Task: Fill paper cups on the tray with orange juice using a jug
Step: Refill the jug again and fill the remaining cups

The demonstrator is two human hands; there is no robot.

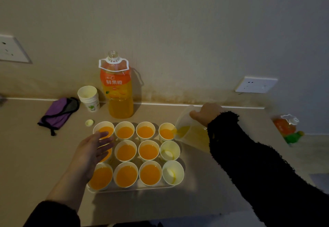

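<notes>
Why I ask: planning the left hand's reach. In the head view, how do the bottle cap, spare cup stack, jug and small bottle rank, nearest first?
1. bottle cap: just beyond the left hand, slightly left.
2. spare cup stack: farther back, on the left.
3. jug: over to the right, gripped by the right hand.
4. small bottle: far right.

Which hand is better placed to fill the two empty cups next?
The right hand: it grips the jug, tilted at the right column, just beside the empty cups. The left hand hovers open over full cups on the other side.
</notes>
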